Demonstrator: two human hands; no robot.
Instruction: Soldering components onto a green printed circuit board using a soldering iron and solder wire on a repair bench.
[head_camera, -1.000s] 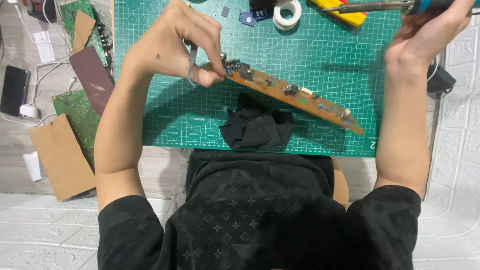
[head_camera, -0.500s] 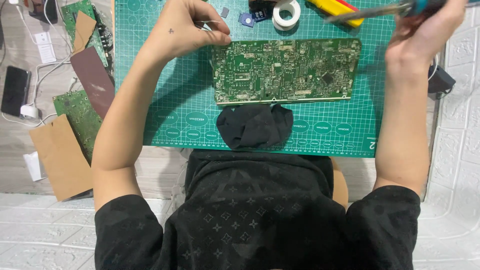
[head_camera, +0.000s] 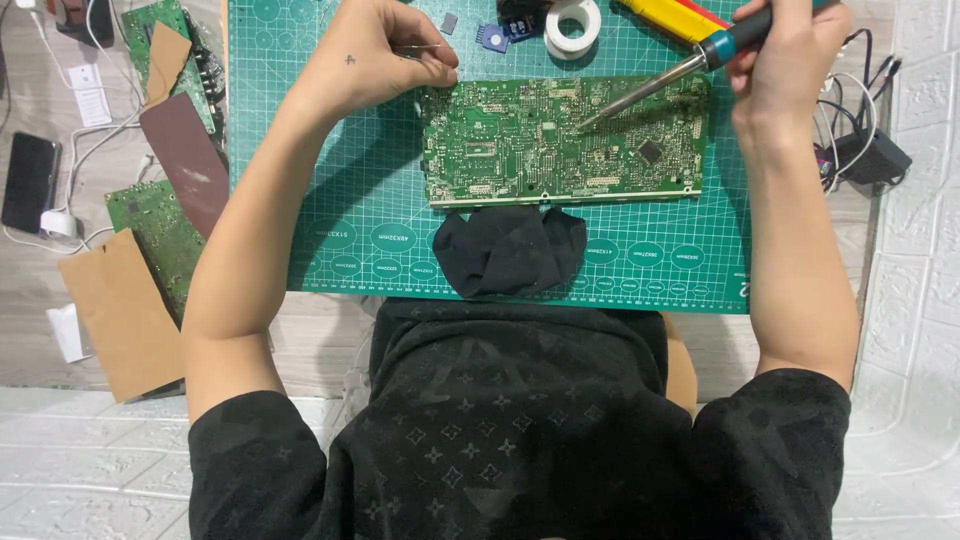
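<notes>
A flat green circuit board (head_camera: 565, 140), rectangular and densely studded with small components and a dark square chip, lies face up in the upper middle of the frame on a green cutting mat (head_camera: 330, 200) printed with a pale grid and oval markings. Just below the board's lower edge sits a crumpled black cloth (head_camera: 510, 250), soft and folded.

The right hand (head_camera: 785, 60), at the upper right, is closed around the teal handle of a soldering iron (head_camera: 680, 70); its thin metal shaft slants down-left and the tip rests on the board's upper middle. The left hand (head_camera: 375, 55), at the upper left of the board, has its fingers curled and pinched on a thin wire-like strand at the board's top left corner; what it is I cannot tell. Both forearms run up from the lower frame.

A white tape roll (head_camera: 572, 25) lies at the top edge. Off the mat at left lie brown cardboard pieces (head_camera: 120, 310), another green board (head_camera: 160, 230) and a dark phone (head_camera: 30, 180).
</notes>
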